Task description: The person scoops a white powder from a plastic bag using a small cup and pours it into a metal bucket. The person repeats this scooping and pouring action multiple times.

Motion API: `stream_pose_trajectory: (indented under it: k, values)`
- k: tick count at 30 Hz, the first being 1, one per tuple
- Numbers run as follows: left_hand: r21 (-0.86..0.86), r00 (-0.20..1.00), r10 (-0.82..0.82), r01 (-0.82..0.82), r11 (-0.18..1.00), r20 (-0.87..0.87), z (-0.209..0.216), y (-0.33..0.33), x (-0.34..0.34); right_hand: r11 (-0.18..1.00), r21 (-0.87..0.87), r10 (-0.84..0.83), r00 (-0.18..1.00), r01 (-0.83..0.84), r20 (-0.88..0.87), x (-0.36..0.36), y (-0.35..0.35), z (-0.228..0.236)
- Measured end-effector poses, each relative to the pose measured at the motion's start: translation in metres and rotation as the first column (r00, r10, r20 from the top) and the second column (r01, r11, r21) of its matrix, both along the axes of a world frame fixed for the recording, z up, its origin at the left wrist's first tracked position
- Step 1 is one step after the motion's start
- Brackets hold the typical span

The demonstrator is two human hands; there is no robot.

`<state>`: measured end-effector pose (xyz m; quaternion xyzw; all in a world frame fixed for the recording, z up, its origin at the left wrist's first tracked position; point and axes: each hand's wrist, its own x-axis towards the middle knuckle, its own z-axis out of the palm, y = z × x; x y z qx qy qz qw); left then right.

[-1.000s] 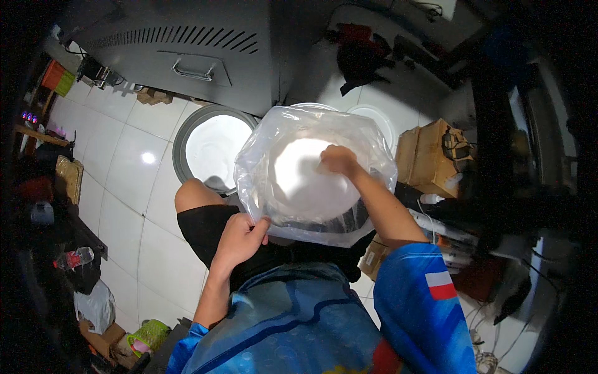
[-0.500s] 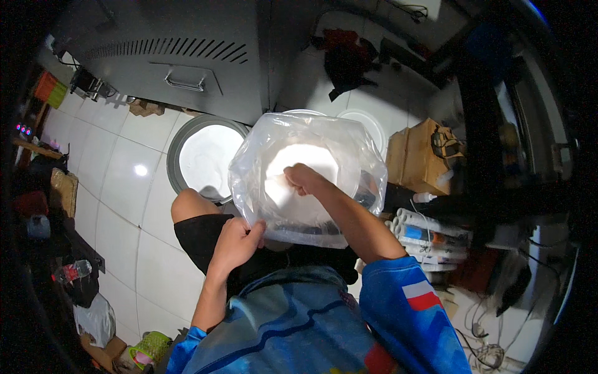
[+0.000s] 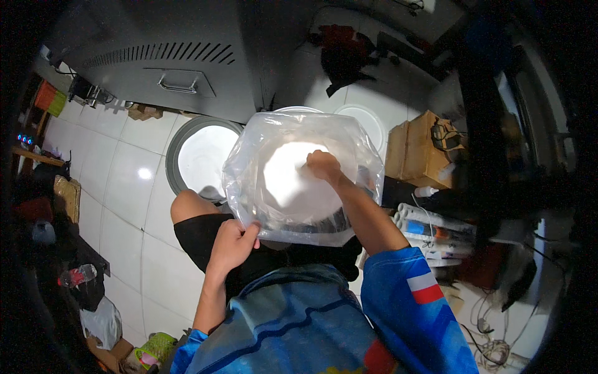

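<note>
A clear plastic bag [image 3: 240,163] stands wide open in front of me, between my knees. Inside it lies a bright white, powder-like mass [image 3: 288,177]. My left hand [image 3: 233,248] is closed on the bag's near left rim, thumb against the fingers. Over the right part of the white mass, within the bag's mouth, is my right hand [image 3: 324,166], closed in a fist. Whatever it grips, if anything, is hidden. Left of the bag, a round grey tub [image 3: 174,163] holds more white material [image 3: 202,156].
A grey metal cabinet [image 3: 124,68] with a handle rises beyond the tub. Behind the bag lies a round white lid [image 3: 369,124]. Cardboard boxes [image 3: 405,153] and white rolls [image 3: 430,230] are on the right. Along the left are a plastic bottle [image 3: 78,275] and a green basket [image 3: 156,348].
My right hand has moved right and slightly away from me over the white mass. My left hand stays on the bag's rim, and the view has shifted a little.
</note>
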<state>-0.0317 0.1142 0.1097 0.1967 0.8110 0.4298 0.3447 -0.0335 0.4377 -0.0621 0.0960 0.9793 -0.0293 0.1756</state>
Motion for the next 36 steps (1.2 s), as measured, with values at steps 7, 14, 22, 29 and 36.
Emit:
stream_pose_trajectory:
  k: [7,14,22,29,36]
  values:
    - [0.074,1.000,0.023,-0.022,0.997,-0.009,-0.005,0.005,-0.002,0.877,-0.475,0.045,0.970,0.077,0.239,0.023,-0.012,-0.013]
    - [0.050,1.000,-0.016,0.016,0.999,-0.016,-0.001,0.001,-0.003,0.553,-0.799,-0.183,0.970,0.238,0.162,-0.007,-0.047,-0.031]
    - [0.036,0.999,-0.026,0.026,0.999,-0.020,0.002,0.001,0.000,0.909,-0.353,-0.285,0.948,0.221,-0.141,-0.059,-0.031,0.025]
    - [-0.004,1.000,0.015,-0.015,1.000,-0.015,0.006,0.003,0.002,0.999,-0.040,-0.003,1.000,0.003,-0.008,0.000,-0.013,-0.017]
    - [0.057,0.999,0.026,-0.025,0.998,-0.019,0.002,0.006,0.001,0.946,-0.213,0.260,0.964,-0.245,0.048,0.024,-0.051,-0.026]
